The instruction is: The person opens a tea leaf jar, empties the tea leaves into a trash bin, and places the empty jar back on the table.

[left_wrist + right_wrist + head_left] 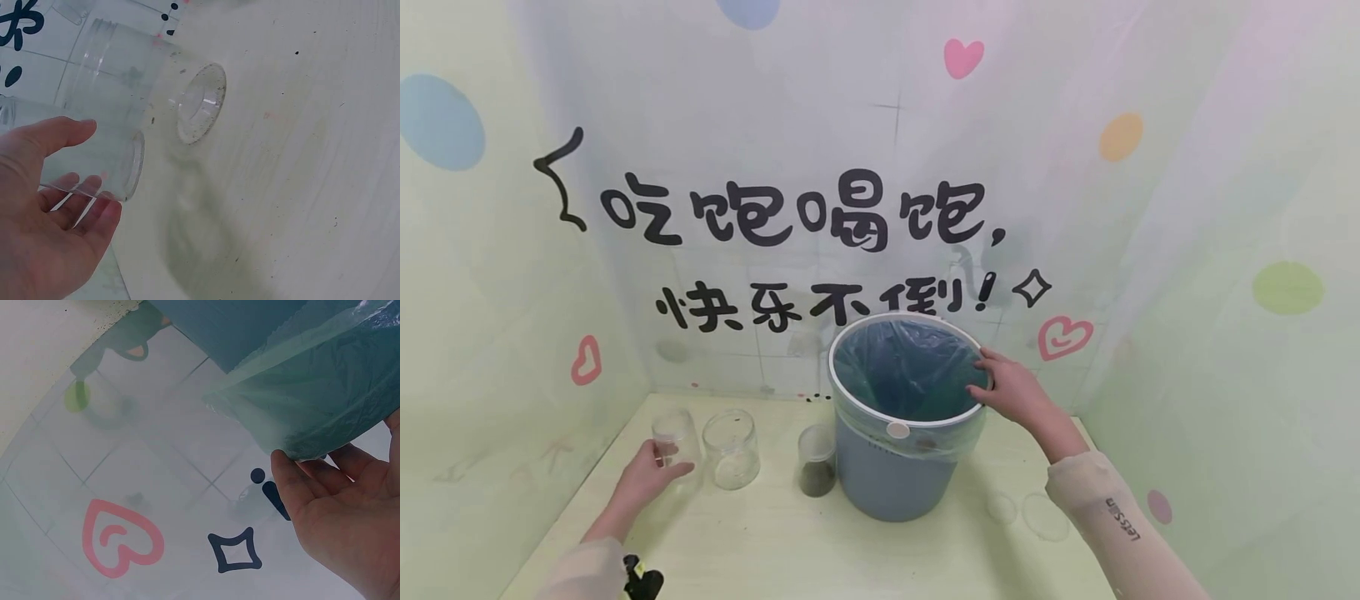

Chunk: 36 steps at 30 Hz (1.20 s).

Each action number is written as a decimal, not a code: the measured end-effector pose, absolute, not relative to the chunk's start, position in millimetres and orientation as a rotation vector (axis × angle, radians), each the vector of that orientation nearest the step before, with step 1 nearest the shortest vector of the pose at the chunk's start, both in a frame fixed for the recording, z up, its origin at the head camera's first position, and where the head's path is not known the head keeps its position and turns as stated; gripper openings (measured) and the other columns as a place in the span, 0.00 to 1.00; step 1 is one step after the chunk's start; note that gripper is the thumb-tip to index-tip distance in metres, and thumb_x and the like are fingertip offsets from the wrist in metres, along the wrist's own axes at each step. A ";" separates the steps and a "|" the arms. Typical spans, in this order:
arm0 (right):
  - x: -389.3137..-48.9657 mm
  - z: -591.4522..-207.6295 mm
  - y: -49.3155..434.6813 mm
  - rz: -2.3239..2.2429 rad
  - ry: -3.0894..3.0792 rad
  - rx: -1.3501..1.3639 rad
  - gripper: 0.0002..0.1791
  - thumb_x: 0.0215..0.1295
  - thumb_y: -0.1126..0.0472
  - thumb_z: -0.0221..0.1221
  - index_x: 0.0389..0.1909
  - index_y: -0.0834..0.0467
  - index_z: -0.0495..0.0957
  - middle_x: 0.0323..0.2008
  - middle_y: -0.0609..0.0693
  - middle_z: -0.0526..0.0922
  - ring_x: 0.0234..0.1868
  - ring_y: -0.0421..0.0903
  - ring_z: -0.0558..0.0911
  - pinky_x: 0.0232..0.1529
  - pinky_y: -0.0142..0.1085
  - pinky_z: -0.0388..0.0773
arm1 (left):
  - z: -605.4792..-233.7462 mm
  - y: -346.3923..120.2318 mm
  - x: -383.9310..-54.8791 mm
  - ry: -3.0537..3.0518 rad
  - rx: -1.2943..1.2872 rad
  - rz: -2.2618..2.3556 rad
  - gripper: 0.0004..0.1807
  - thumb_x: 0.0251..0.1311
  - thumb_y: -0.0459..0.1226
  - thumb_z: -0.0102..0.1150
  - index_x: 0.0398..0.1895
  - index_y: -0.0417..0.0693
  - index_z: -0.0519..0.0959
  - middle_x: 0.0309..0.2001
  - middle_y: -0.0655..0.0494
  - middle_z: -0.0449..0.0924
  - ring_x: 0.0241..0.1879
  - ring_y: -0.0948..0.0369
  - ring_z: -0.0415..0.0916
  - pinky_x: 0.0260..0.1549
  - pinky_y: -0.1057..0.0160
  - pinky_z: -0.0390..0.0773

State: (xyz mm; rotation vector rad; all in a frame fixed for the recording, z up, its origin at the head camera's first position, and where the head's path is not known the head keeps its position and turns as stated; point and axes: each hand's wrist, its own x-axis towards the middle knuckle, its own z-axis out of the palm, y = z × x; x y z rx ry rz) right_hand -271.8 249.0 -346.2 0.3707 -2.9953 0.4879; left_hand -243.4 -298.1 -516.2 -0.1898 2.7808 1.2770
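In the head view, my left hand point(643, 483) holds a clear jar point(676, 429) at the table's left side. In the left wrist view, the thumb of the left hand point(56, 200) lies along one side of that jar and the fingers curl under the other. Beside it stands a second clear jar point(732, 450). A blue-grey trash bin point(891, 475) with a white rim and a translucent bag point(910, 367) over its edge stands mid-table. My right hand point(1018, 387) grips the right side of its rim. The right wrist view shows the right hand point(344, 506) against the bag's hanging edge.
A smaller clear jar point(817, 467) with dark contents stands just left of the bin. Two faint clear rings point(1045, 518) lie on the table at right. A black and yellow object point(642, 579) shows near the left sleeve. Printed curtain walls point(1217, 333) enclose the table.
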 end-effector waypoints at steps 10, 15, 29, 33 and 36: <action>-270.3 -346.0 249.0 0.497 -3.000 0.377 0.28 0.65 0.56 0.63 0.61 0.68 0.75 0.72 0.67 0.64 0.52 0.60 0.82 0.55 0.52 0.80 | -534.1 -286.1 -238.0 2.725 -0.194 1.258 0.41 0.64 0.42 0.60 0.67 0.22 0.54 0.65 0.16 0.55 0.64 0.24 0.56 0.61 0.31 0.66; -269.7 -346.3 249.7 0.491 -2.993 0.378 0.28 0.65 0.56 0.63 0.61 0.68 0.76 0.72 0.68 0.65 0.51 0.60 0.83 0.55 0.52 0.80 | -542.7 -282.9 -236.6 2.723 -0.183 1.256 0.42 0.63 0.41 0.61 0.68 0.22 0.52 0.66 0.16 0.53 0.65 0.23 0.55 0.62 0.30 0.64; -268.0 -344.9 250.2 0.512 -2.995 0.387 0.27 0.66 0.56 0.63 0.61 0.68 0.75 0.72 0.68 0.64 0.66 0.66 0.73 0.64 0.56 0.74 | -556.2 -273.8 -230.6 2.720 -0.194 1.211 0.44 0.62 0.39 0.62 0.67 0.18 0.50 0.66 0.16 0.50 0.65 0.23 0.56 0.61 0.30 0.65; -267.2 -344.2 250.9 0.512 -2.995 0.389 0.27 0.66 0.57 0.63 0.61 0.68 0.75 0.72 0.68 0.64 0.65 0.66 0.74 0.63 0.56 0.75 | -554.7 -271.6 -229.6 2.743 -0.174 1.224 0.45 0.60 0.37 0.64 0.67 0.16 0.48 0.65 0.14 0.51 0.64 0.22 0.57 0.61 0.30 0.64; -267.1 -343.7 251.3 0.503 -2.994 0.389 0.27 0.65 0.56 0.63 0.61 0.69 0.75 0.72 0.68 0.64 0.65 0.66 0.74 0.63 0.56 0.74 | -552.2 -270.4 -229.7 2.758 -0.160 1.250 0.46 0.59 0.36 0.65 0.66 0.15 0.48 0.64 0.12 0.52 0.63 0.22 0.57 0.62 0.30 0.63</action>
